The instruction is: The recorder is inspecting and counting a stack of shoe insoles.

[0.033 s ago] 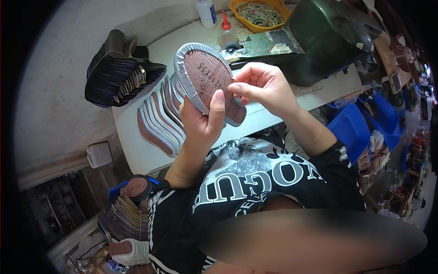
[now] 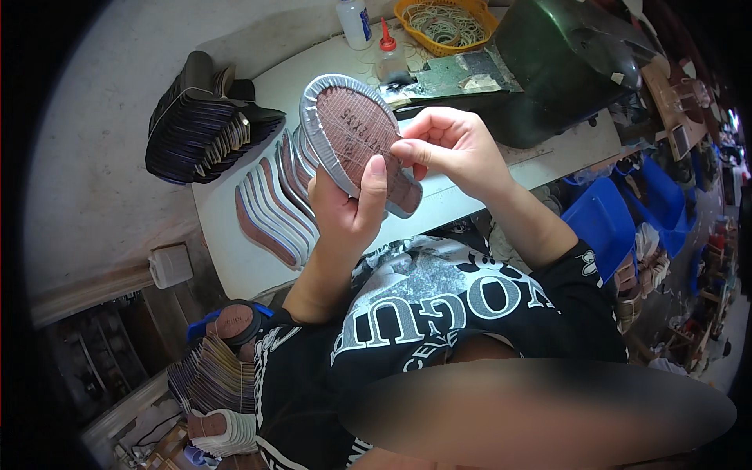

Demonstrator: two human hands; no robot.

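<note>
My left hand holds up a shoe insole above the table, its thumb pressed on the face near the lower edge. The insole has a brown, fibrous underside with dark printed marks and a pleated grey covering folded round its rim. My right hand is closed in a pinch at the insole's right edge, near its narrow middle; the fingertips behind the edge are partly hidden. Beneath and left of my left hand, a row of similar insoles with brown faces and pale edges leans overlapping on the white table.
A tied stack of black insoles stands at the table's left. A red-tipped bottle, a white bottle and a yellow basket of cords sit behind. A dark green machine fills the right back; blue bins are below.
</note>
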